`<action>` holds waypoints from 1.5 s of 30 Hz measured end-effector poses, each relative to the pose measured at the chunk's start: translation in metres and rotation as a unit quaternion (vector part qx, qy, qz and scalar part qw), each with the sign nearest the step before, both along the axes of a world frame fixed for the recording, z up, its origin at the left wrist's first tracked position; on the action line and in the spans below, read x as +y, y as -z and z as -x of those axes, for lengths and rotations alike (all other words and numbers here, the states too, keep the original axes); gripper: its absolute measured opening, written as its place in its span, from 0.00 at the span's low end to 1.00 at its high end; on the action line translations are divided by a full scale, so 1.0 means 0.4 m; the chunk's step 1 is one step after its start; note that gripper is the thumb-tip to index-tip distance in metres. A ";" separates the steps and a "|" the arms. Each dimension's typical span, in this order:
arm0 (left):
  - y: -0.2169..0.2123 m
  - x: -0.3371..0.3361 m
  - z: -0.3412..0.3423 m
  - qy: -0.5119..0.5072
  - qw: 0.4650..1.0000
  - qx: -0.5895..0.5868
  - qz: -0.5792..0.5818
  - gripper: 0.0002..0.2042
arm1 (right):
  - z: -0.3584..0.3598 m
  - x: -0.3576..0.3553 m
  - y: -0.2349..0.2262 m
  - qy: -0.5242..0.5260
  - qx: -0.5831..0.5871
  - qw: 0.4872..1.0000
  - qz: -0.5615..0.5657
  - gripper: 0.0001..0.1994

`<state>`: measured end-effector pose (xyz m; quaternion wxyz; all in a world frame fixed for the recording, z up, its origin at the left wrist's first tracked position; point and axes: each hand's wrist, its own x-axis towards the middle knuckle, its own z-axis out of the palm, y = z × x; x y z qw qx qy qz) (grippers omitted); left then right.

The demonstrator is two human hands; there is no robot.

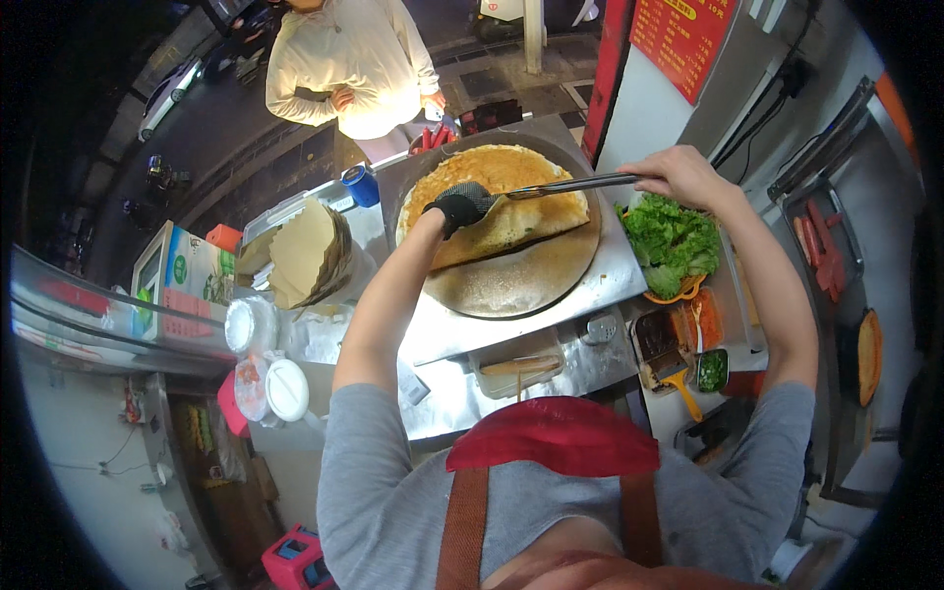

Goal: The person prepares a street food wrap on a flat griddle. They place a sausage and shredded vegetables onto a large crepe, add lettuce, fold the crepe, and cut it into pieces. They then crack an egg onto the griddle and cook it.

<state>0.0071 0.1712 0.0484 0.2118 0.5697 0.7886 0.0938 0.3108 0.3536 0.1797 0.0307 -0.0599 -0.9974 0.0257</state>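
A large round crepe [497, 169] lies on a round griddle [501, 290], its near part folded over toward the far side. My left hand [462, 207], in a dark knit glove, is closed at the folded edge near the crepe's middle; its fingertips are partly hidden. My right hand [680, 177] is bare and wrapped round the handle end of a long thin metal spatula [575, 184]. The spatula reaches left across the crepe, and its tip meets the fold beside my gloved fingers. Bare griddle surface shows on the near side of the fold.
Lettuce [674, 241] fills an orange basket right of the griddle. Nearer are a sauce tray with a yellow-handled brush [680, 391] and a tub of chopped greens [713, 370]. Brown paper bags [310, 251] and a blue can [360, 185] stand left. A person [354, 64] stands beyond the counter.
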 end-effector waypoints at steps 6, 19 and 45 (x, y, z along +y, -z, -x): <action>-0.053 -0.008 0.011 -0.087 0.980 -0.179 0.020 0.22 | 0.086 0.008 -0.018 0.043 -0.093 0.995 0.018 0.17; 0.021 -0.184 -0.283 0.180 0.928 0.202 -0.256 0.24 | 0.079 -0.019 0.032 0.077 -0.116 0.989 0.055 0.17; 0.015 -0.076 -0.179 0.019 0.979 0.159 -0.122 0.24 | -0.059 -0.481 0.400 0.308 0.145 0.318 0.885 0.10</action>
